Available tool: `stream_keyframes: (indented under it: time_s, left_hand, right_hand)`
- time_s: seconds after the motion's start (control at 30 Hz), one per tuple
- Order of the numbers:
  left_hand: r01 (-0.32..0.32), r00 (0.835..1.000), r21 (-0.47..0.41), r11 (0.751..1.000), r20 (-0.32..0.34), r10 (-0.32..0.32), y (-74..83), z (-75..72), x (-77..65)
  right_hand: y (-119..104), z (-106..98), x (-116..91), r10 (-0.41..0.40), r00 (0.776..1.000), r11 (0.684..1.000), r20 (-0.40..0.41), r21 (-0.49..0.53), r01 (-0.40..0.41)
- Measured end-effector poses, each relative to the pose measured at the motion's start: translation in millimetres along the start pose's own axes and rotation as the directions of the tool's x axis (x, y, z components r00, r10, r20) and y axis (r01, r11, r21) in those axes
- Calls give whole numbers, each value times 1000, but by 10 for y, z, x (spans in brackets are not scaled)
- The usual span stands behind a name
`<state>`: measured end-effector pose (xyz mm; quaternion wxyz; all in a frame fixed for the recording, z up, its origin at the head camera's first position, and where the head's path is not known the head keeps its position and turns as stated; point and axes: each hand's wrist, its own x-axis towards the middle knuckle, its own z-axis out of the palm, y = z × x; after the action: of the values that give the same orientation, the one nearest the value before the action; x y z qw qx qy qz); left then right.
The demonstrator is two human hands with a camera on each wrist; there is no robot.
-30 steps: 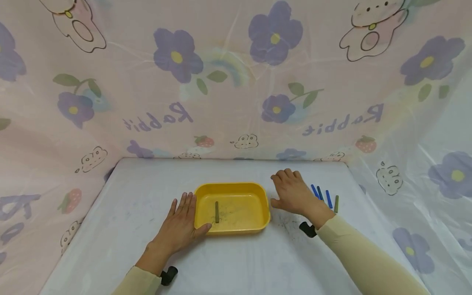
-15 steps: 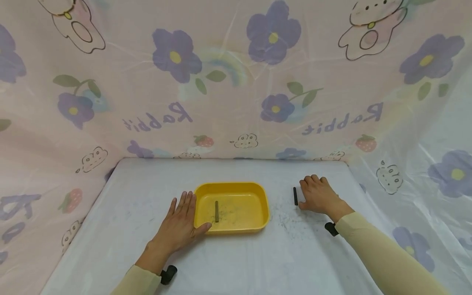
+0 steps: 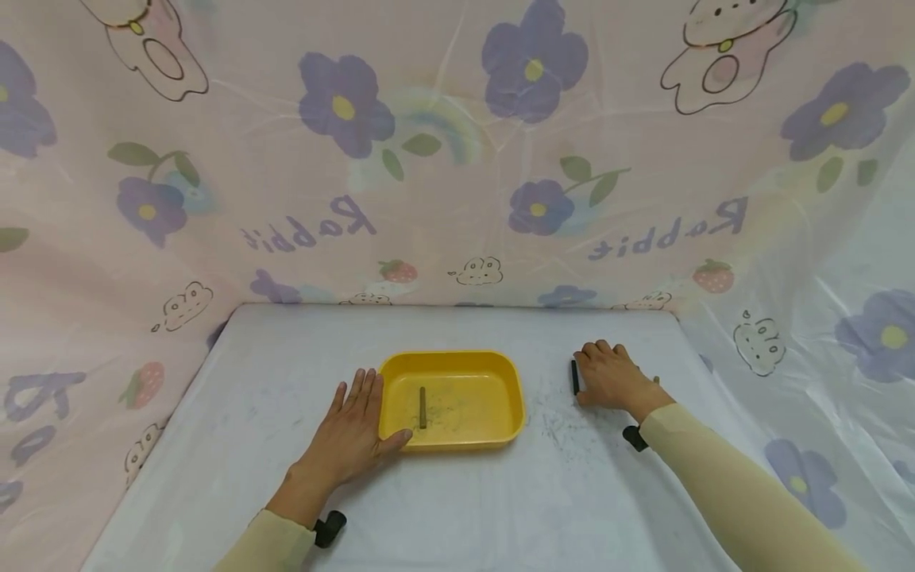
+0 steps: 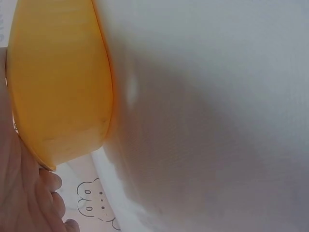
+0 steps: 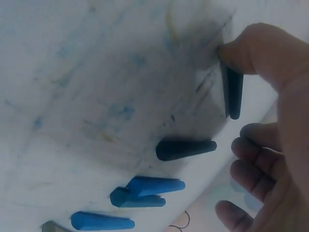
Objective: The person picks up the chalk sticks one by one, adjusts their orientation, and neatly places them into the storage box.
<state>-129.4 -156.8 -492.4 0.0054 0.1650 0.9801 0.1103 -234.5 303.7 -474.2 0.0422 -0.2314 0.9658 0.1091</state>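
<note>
Across from beside the yellow tray [image 3: 452,446], my right hand [image 3: 609,377] has moved to the sticks [image 5: 104,221] on the table [image 3: 457,512], which I take to shift the work there. My thumb touches 1 end of a black stick [image 5: 234,94], the fingers near its other end yet loose, gripping nothing; my left hand [image 3: 345,437] rests unclenched against the tray, inside which 1 olive stick [image 3: 422,407] lies.
</note>
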Motion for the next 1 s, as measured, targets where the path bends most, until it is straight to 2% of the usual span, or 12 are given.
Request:
stream_keyframes:
  time_s: [0.37, 0.5, 0.6, 0.8, 1.0]
  left_hand:
    - [19, 999, -11, 1000, 45, -19, -15, 16, 6]
    - [20, 999, -15, 1000, 48, -19, -14, 18, 1]
    - [19, 999, -13, 1000, 50, -18, -12, 17, -1]
    - [22, 998, -12, 1000, 54, -21, -9, 10, -1]
    - [34, 998, -22, 999, 60, -33, -12, -19, 6]
  right_hand:
    - [50, 32, 54, -20, 998, 999, 63, 51, 17]
    - [52, 43, 69, -18, 998, 998, 63, 60, 14]
    - [36, 49, 82, 7, 999, 998, 34, 70, -9]
    - [-64, 4, 116, 65, 995, 997, -78, 53, -61]
    - [-179, -103, 137, 31, 989, 1000, -146, 3, -31]
